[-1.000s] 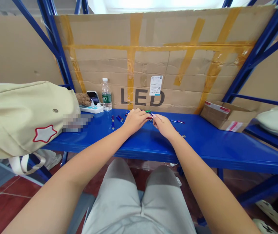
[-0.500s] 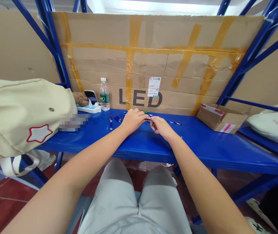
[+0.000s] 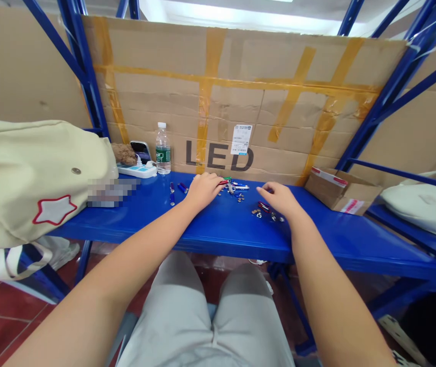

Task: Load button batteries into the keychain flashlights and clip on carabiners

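My left hand (image 3: 205, 190) rests on the blue table with its fingers closed on a slim red metal tube (image 3: 224, 182), whose end shows past the fingertips. Apart from it on the right, my right hand (image 3: 282, 199) is open, thumb and finger separated and nothing visible in it. Close below its fingers lies a shiny red piece (image 3: 264, 206), with small metal clips (image 3: 259, 215) and small round discs (image 3: 255, 211) around it. Between the hands are several silver and blue parts (image 3: 239, 187) and more discs (image 3: 240, 198). Left of my left hand lie blue tubes (image 3: 172, 194).
A water bottle (image 3: 163, 149), a power strip (image 3: 141, 171) and a phone (image 3: 140, 151) are at the back left. A cream bag (image 3: 46, 168) covers the left end. An open cardboard box (image 3: 328, 191) stands right, before a cardboard wall (image 3: 287, 107).
My right hand has left the red tube by my left hand and moved right, fingers now apart. The small parts between and below the hands have come into view.
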The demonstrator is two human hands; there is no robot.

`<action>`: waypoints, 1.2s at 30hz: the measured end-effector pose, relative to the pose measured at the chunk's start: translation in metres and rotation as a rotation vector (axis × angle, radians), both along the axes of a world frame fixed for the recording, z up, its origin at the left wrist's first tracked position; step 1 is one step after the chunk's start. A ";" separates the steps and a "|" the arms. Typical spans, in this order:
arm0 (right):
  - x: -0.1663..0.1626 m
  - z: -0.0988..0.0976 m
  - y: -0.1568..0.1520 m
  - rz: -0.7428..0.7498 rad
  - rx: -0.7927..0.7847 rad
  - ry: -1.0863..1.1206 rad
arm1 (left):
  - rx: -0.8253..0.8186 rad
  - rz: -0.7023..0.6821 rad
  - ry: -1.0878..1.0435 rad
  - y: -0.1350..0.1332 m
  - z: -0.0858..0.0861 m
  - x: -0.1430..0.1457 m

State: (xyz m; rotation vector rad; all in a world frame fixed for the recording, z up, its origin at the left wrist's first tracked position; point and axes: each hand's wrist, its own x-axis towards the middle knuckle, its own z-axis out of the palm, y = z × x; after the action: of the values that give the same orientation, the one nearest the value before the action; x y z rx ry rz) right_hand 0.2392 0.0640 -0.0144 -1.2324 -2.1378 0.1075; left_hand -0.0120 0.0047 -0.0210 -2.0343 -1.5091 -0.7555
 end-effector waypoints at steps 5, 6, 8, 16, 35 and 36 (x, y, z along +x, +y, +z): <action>0.022 -0.012 0.006 -0.131 -0.053 -0.204 | -0.051 -0.025 -0.040 0.001 0.000 -0.001; 0.021 -0.015 0.005 -0.151 -0.078 -0.227 | -0.062 -0.033 -0.039 0.001 0.001 0.000; 0.019 -0.019 0.006 -0.171 -0.119 -0.261 | -0.084 -0.049 -0.039 0.000 0.001 0.001; 0.017 -0.023 0.014 -0.041 -0.097 -0.247 | -0.129 -0.137 -0.045 0.003 0.001 -0.003; -0.091 -0.005 -0.026 0.527 -0.479 0.873 | -0.390 -0.594 -0.807 -0.004 0.007 0.011; -0.089 -0.006 -0.026 0.495 -0.423 0.825 | -0.400 -0.585 -0.792 -0.003 0.007 0.010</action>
State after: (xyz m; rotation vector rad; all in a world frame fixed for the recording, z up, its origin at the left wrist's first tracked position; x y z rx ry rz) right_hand 0.1502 0.0385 -0.0205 -0.6397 -1.6433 1.1207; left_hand -0.0019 0.0014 -0.0138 -2.7093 -1.5200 -1.7716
